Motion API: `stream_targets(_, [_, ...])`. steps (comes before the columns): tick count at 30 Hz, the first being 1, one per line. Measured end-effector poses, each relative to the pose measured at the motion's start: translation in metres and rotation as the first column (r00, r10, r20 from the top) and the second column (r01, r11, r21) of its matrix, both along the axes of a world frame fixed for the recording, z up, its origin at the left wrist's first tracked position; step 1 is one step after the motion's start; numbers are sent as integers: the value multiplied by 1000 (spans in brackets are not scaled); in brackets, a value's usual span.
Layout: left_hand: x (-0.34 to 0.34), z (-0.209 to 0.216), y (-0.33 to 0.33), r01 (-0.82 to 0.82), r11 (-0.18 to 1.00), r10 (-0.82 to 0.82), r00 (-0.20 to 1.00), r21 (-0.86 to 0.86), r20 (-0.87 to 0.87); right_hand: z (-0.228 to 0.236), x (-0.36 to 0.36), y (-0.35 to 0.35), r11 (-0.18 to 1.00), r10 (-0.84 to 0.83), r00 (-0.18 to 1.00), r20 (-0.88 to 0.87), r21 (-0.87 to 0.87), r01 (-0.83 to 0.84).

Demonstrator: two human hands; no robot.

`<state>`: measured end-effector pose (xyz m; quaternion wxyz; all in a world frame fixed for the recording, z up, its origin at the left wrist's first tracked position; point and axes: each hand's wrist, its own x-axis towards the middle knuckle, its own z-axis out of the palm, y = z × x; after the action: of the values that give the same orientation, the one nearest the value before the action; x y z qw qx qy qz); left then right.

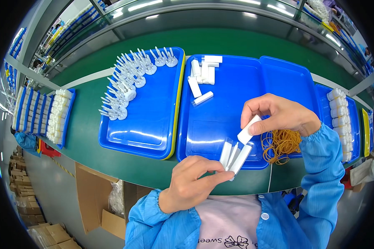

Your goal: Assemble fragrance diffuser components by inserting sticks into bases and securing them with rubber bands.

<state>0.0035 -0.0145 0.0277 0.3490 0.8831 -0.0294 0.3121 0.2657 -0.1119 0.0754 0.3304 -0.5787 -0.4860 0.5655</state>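
My left hand (pixel 191 180) pinches the lower ends of several slim white pieces with clear wrapping (pixel 240 159), fanned upward over the near edge of the middle blue tray (pixel 232 112). Between finger and thumb, my right hand (pixel 278 114) grips a small white rectangular piece (pixel 248 130). Its lower end is close to the tops of the fanned pieces; whether they touch I cannot tell. More white pieces (pixel 202 98) lie loosely in the tray's far left part. Under my right wrist, tan rubber bands (pixel 284 145) lie in a heap.
Clear plastic pieces with upright spikes (pixel 129 79) stand in rows in the left blue tray (pixel 141 137). Another blue tray (pixel 286 79) adjoins the middle one on the right. Bundled white items fill trays at the far left (pixel 60 116) and right (pixel 340 120). Below left stands an open cardboard box (pixel 91 195).
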Motion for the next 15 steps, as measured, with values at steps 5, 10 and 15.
stream_targets(5, [3,0,-1,19,1000,-20,1000,18,8,-4,-4,1,999,12,1000,21,33,-12])
stream_targets(10, [4,4,-1,45,998,-45,999,51,-15,5,-7,2,999,43,999,29,8,-44])
stream_targets(15, [4,4,-4,88,995,-86,996,38,-39,-1,-12,-3,995,84,995,-53,-43,-87])
